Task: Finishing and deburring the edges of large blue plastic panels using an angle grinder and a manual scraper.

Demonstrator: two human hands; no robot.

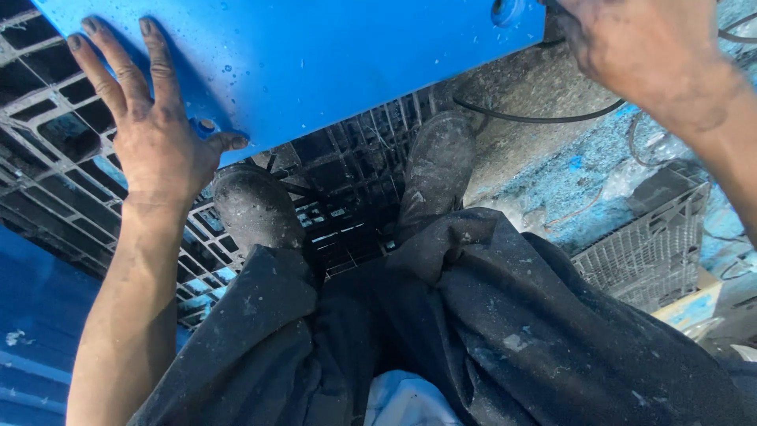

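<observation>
A large flat blue panel [315,55] fills the top of the view, wet with small drops. My left hand [154,118] lies flat on its lower left corner, fingers spread, thumb hooked under the edge beside a small round fastener [205,125]. My right hand [639,51] is at the panel's upper right corner, next to a round blue fitting [505,11]; its fingers are out of view past the frame's top. Both hands are smeared with dark grime.
I stand in dark dusty boots [256,205] on a black plastic grid pallet [47,134]. A black cable [528,117] runs over the concrete floor. A grey lattice crate [646,252] sits at right, blue residue around it.
</observation>
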